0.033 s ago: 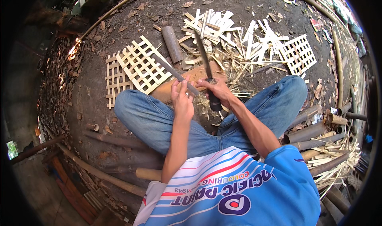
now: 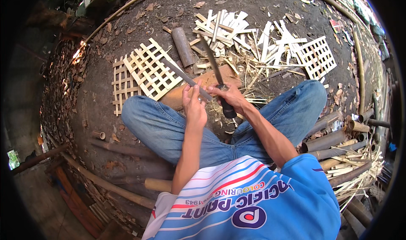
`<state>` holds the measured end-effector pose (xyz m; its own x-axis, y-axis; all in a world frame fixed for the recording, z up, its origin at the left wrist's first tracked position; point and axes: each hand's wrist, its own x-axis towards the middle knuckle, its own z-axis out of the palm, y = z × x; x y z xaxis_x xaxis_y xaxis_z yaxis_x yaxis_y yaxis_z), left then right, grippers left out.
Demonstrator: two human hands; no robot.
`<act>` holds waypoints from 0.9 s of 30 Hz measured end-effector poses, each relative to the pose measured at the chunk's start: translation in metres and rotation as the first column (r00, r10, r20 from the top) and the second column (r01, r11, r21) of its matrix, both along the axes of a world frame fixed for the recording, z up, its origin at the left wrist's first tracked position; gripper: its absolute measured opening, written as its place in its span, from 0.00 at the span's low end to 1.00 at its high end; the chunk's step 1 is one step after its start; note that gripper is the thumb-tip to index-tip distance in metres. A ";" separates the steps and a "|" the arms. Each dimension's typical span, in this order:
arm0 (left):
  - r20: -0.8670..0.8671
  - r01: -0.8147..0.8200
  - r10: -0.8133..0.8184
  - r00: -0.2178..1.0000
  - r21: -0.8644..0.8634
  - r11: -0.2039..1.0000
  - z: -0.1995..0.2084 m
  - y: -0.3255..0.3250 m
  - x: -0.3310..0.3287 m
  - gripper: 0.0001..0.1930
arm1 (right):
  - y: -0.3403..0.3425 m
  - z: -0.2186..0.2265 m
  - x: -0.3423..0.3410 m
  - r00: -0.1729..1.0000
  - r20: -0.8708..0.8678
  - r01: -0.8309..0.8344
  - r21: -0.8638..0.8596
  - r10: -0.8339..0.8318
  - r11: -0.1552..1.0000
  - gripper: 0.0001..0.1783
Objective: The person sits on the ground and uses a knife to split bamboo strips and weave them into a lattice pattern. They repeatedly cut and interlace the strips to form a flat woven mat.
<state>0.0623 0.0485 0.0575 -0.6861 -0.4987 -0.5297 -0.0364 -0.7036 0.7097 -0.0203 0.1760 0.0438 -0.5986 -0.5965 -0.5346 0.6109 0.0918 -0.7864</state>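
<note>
My left hand [image 2: 194,102] is closed on a dark, flat bamboo strip [image 2: 179,73]. The strip slants from the far left down toward my right hand. Wrapped round the black handle [image 2: 229,110] of a long-bladed knife, my right hand [image 2: 230,95] holds the blade [image 2: 211,60] pointing away from me and a little left. The fingertips of both hands are close together near the strip's near end. Below and beyond them lies an orange-brown wooden board [image 2: 230,74], partly hidden by my hands and legs.
Woven bamboo lattices [image 2: 154,69] lie at the left, with another lattice [image 2: 317,57] at the right. Pale split strips [image 2: 230,26] and shavings are heaped ahead. A bamboo tube [image 2: 182,47] lies beside them. Bamboo poles [image 2: 323,140] are piled near my right knee.
The knife blade has tipped slightly to the left. My left hand and the bamboo strip have hardly moved.
</note>
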 end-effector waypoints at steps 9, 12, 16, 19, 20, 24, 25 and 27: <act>0.034 0.080 -0.074 0.997 -0.254 0.964 0.053 -0.074 -0.060 0.20 | 0.010 -0.006 -0.019 0.988 -0.022 -0.151 0.028 0.151 0.988 0.12; 0.187 0.301 -0.240 0.953 -0.450 0.841 0.065 -0.112 -0.071 0.20 | 0.007 -0.014 -0.023 0.993 -0.049 -0.106 0.026 0.107 0.994 0.13; 0.097 0.121 -0.084 0.992 -0.496 0.860 0.043 -0.105 -0.079 0.21 | 0.007 -0.030 -0.024 0.927 -0.369 0.054 0.315 0.069 0.948 0.17; 0.011 -0.107 0.130 0.991 -0.500 0.860 -0.003 -0.089 -0.083 0.22 | 0.007 -0.051 -0.022 0.930 -0.308 -0.009 0.527 0.201 0.850 0.23; 0.035 -0.112 0.150 0.988 -0.508 0.854 -0.019 -0.088 -0.083 0.22 | 0.004 -0.050 -0.016 0.932 -0.262 -0.031 0.635 0.253 0.772 0.27; 0.051 -0.126 0.184 0.982 -0.553 0.824 -0.050 -0.077 -0.083 0.24 | -0.011 -0.073 0.020 0.917 -0.369 0.098 0.578 0.152 0.810 0.31; 0.042 -0.132 0.187 0.982 -0.560 0.818 -0.053 -0.077 -0.083 0.24 | -0.014 -0.075 0.028 0.916 -0.385 0.125 0.545 0.115 0.829 0.31; 0.046 -0.100 0.150 0.988 -0.555 0.826 -0.055 -0.078 -0.081 0.25 | -0.020 -0.075 0.039 0.916 -0.393 0.147 0.515 0.080 0.845 0.33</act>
